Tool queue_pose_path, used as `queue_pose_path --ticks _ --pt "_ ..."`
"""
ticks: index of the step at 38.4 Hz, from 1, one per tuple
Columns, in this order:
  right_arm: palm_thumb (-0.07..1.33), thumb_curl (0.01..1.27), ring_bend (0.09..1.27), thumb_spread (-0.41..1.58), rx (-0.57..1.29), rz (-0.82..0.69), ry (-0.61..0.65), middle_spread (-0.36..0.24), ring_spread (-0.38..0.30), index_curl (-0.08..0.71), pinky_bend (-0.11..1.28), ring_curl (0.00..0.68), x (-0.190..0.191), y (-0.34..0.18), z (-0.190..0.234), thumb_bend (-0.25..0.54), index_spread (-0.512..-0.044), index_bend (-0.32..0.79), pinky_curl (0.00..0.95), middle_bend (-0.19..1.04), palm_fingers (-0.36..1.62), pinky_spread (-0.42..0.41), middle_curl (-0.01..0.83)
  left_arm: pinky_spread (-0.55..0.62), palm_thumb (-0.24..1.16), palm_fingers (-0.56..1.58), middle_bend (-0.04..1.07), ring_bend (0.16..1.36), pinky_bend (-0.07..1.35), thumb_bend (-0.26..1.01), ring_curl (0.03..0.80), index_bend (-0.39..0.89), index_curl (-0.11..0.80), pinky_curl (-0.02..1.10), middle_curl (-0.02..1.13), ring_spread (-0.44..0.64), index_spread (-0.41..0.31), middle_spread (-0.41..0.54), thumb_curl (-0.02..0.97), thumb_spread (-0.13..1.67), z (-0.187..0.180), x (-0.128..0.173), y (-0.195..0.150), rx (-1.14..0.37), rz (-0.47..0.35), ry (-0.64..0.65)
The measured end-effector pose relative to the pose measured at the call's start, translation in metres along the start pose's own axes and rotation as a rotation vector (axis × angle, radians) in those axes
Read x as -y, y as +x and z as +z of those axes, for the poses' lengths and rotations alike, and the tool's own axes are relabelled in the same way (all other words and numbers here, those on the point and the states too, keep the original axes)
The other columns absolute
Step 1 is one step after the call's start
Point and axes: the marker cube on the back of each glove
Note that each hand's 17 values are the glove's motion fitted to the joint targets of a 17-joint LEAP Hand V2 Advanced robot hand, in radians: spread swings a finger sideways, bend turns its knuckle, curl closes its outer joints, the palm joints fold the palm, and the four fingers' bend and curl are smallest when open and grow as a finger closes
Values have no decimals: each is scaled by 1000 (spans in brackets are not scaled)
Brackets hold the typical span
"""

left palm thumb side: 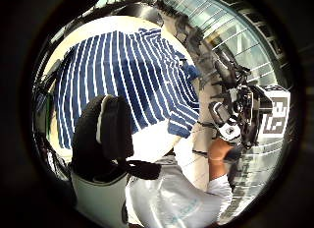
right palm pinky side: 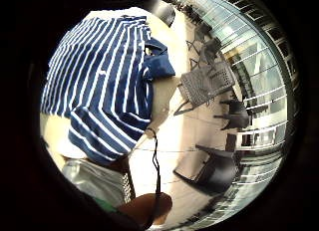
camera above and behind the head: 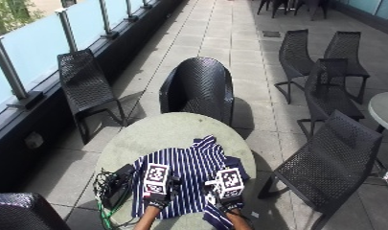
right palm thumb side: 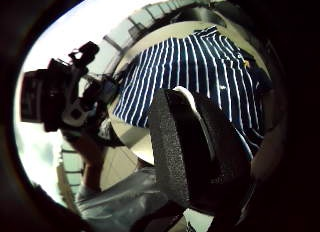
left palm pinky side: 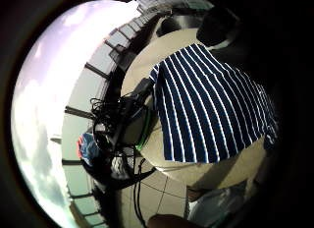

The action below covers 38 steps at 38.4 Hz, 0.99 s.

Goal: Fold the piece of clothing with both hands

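A blue-and-white striped shirt (camera above and behind the head: pixel 192 179) lies spread flat on a round bench (camera above and behind the head: pixel 162 134), on the half nearest the person, its collar end pointing away toward a black wicker chair (camera above and behind the head: pixel 199 88) across the bench. One sleeve hangs over the bench's near right edge.

The left hand (camera above and behind the head: pixel 156 197) hovers above the shirt's near hem, toward its left side. The right hand (camera above and behind the head: pixel 224 200) hovers above the near right part, close to the overhanging sleeve. The two hands are near each other, side by side.

In the palm views the shirt lies well below both palms, spread out whole with bench showing round it; no cloth is caught at either hand. The left thumb-side view shows a black gloved finger (left palm thumb side: pixel 105 134) standing clear of the shirt, and the right thumb-side view shows the right hand's fingers (right palm thumb side: pixel 195 147) the same way, with the cloth beyond them and untouched. Whether the fingers of either hand are straight or curled I cannot tell.

A black box with tangled cables (camera above and behind the head: pixel 117 184) sits on the bench just beside the shirt's left edge.
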Motion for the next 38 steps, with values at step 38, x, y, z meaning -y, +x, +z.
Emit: queue_pose_path --ticks 38 --pt "304 186 259 1070 -1 59 -394 -17 142 239 416 185 -50 35 101 22 -355 63 303 189 153 247 277 319 296 261 183 651 534 -10 288 112 172 335 294 216 -11 106 242 1094 145 -63 -47 -53 -68 -228"
